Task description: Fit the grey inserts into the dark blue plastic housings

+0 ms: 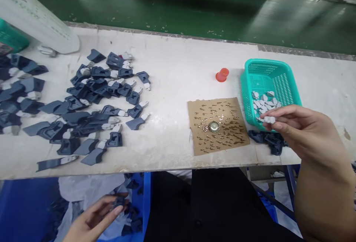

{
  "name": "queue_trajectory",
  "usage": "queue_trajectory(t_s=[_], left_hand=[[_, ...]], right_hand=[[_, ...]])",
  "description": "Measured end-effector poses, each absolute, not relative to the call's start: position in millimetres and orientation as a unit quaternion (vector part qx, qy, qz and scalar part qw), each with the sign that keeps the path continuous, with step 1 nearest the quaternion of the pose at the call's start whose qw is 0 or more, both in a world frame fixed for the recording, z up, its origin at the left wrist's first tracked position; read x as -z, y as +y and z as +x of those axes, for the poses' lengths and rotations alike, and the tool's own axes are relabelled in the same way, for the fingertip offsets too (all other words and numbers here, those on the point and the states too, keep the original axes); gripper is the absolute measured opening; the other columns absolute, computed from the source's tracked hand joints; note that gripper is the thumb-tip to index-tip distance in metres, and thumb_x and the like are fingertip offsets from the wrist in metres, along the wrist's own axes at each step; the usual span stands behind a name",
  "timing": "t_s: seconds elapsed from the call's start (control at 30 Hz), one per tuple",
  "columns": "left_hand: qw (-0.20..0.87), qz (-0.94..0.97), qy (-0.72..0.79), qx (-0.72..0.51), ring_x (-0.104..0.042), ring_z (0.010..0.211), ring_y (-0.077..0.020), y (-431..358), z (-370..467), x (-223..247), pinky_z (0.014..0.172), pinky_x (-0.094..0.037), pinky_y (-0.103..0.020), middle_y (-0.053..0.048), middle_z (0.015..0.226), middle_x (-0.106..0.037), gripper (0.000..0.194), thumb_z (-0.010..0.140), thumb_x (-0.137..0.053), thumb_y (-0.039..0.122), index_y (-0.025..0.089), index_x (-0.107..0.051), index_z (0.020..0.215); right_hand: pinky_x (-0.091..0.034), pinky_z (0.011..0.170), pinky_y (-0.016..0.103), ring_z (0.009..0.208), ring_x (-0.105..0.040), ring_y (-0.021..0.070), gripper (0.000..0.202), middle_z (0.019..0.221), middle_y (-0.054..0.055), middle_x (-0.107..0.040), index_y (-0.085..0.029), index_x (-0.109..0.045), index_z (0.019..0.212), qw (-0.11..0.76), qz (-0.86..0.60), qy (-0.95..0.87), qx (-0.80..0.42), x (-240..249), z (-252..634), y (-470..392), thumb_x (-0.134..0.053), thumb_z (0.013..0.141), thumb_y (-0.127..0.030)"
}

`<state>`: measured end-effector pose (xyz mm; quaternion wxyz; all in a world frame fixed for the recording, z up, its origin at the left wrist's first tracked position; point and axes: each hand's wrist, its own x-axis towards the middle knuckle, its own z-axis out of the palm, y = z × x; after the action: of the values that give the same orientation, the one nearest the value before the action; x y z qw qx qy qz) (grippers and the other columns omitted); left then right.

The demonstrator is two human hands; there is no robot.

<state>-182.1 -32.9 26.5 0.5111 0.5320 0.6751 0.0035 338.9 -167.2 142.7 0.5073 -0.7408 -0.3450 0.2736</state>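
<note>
My right hand [303, 130] pinches a small light grey piece [269, 120] over the near rim of the green basket [286, 71]. More light grey pieces [263, 104] lie inside that basket. Below the table's front edge, at the lower left, my left hand [97, 216] holds a dark grey part [119, 202] between thumb and fingers, above the blue bin [147, 205]. Brown cardboard [200, 112] with glossy wet streaks lies left of the basket, and a round metal cap [214, 126] sits on it.
Dark grey parts joined to light pieces [94, 86] cover the table's left side. A white bottle [39, 15] leans in at the upper left. Behind the cardboard is a red plastic piece [222, 75]. Several dark parts [274, 141] lie by the basket's near side.
</note>
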Motion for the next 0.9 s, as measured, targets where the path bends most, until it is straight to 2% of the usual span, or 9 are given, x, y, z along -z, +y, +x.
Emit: queue_trajectory(t_s=[0.1, 0.17, 0.3, 0.43, 0.53, 0.6, 0.7, 0.8, 0.9], left_hand=[[0.689, 0.421, 0.556, -0.199, -0.075, 0.082, -0.0253, -41, -113, -71, 0.063, -0.063, -0.031, -0.003, 0.087, -0.077, 0.05, 0.061, -0.092, 0.064, 0.026, -0.068, 0.084], [0.782, 0.362, 0.419, -0.286, -0.076, 0.079, -0.022, -46, -55, -86, 0.059, -0.062, -0.028, -0.002, 0.087, -0.075, 0.044, 0.073, -0.09, 0.049, 0.032, -0.068, 0.107], [0.895, 0.254, 0.241, -0.277, -0.08, 0.095, -0.0191, -52, 34, -91, 0.084, -0.067, -0.03, -0.003, 0.106, -0.073, 0.021, 0.085, -0.083, 0.029, 0.025, -0.067, 0.098], [0.932, 0.162, 0.177, -0.272, -0.08, 0.098, -0.0152, -56, 68, -90, 0.093, -0.065, -0.027, 0.003, 0.1, -0.069, 0.019, 0.085, -0.083, 0.019, 0.023, -0.067, 0.095], [0.934, 0.153, 0.163, -0.278, -0.079, 0.096, -0.0135, -57, 72, -89, 0.088, -0.064, -0.023, 0.005, 0.097, -0.071, 0.031, 0.084, -0.083, 0.014, 0.026, -0.069, 0.108], [0.93, 0.146, 0.175, -0.288, -0.079, 0.095, -0.0125, -56, 73, -87, 0.085, -0.063, -0.02, 0.006, 0.097, -0.073, 0.04, 0.083, -0.084, 0.011, 0.029, -0.068, 0.115], [0.929, 0.136, 0.176, -0.297, -0.079, 0.096, -0.0118, -55, 75, -83, 0.083, -0.062, -0.018, 0.006, 0.098, -0.075, 0.027, 0.084, -0.083, 0.011, 0.026, -0.07, 0.103], [0.929, 0.139, 0.164, -0.301, -0.078, 0.103, -0.0118, -54, 77, -80, 0.087, -0.061, -0.018, 0.005, 0.1, -0.078, 0.019, 0.085, -0.082, 0.011, 0.024, -0.073, 0.096], [0.923, 0.158, 0.178, -0.302, -0.077, 0.107, -0.0125, -55, 77, -78, 0.094, -0.061, -0.023, 0.003, 0.102, -0.08, 0.021, 0.083, -0.084, 0.013, 0.024, -0.073, 0.096]], right_hand=[[-0.062, 0.062, 0.017, 0.072, -0.072, 0.0111, 0.014, 0.092, 0.001, -0.079, -0.029, -0.082, 0.092, 0.532, -0.709, -0.354, -0.3, -143, 322, -161, -0.087, 0.08, -0.029], [-0.061, 0.06, 0.019, 0.071, -0.071, 0.0119, 0.014, 0.088, 0.001, -0.077, -0.03, -0.082, 0.096, 0.549, -0.682, -0.359, -0.323, -142, 311, -158, -0.085, 0.082, -0.03], [-0.062, 0.064, 0.022, 0.075, -0.069, 0.0121, 0.024, 0.092, 0.002, -0.075, -0.032, -0.081, 0.112, 0.532, -0.68, -0.361, -0.352, -138, 292, -153, -0.08, 0.088, -0.034], [-0.064, 0.077, 0.021, 0.097, -0.071, 0.0157, 0.018, 0.097, 0.002, -0.077, -0.031, -0.081, 0.101, 0.46, -0.719, -0.429, -0.295, -138, 278, -146, -0.085, 0.083, -0.03], [-0.067, 0.083, 0.023, 0.11, -0.073, 0.0185, 0.01, 0.1, 0.002, -0.078, -0.031, -0.081, 0.093, 0.447, -0.716, -0.466, -0.265, -141, 269, -140, -0.084, 0.084, -0.031], [-0.067, 0.083, 0.021, 0.103, -0.076, 0.0165, 0.012, 0.108, 0.001, -0.079, -0.032, -0.082, 0.099, 0.441, -0.716, -0.465, -0.278, -141, 266, -138, -0.083, 0.087, -0.031], [-0.064, 0.068, 0.015, 0.078, -0.074, 0.0093, 0.021, 0.104, -0.002, -0.078, -0.036, -0.082, 0.108, 0.429, -0.715, -0.468, -0.294, -142, 263, -137, -0.082, 0.088, -0.031], [-0.06, 0.064, 0.009, 0.079, -0.073, 0.0074, 0.027, 0.099, -0.004, -0.079, -0.038, -0.081, 0.112, 0.415, -0.729, -0.469, -0.276, -143, 260, -136, -0.084, 0.085, -0.034], [-0.062, 0.074, 0.009, 0.083, -0.077, 0.0091, 0.03, 0.096, -0.004, -0.081, -0.034, -0.08, 0.108, 0.432, -0.743, -0.421, -0.289, -144, 257, -134, -0.088, 0.079, -0.034]])
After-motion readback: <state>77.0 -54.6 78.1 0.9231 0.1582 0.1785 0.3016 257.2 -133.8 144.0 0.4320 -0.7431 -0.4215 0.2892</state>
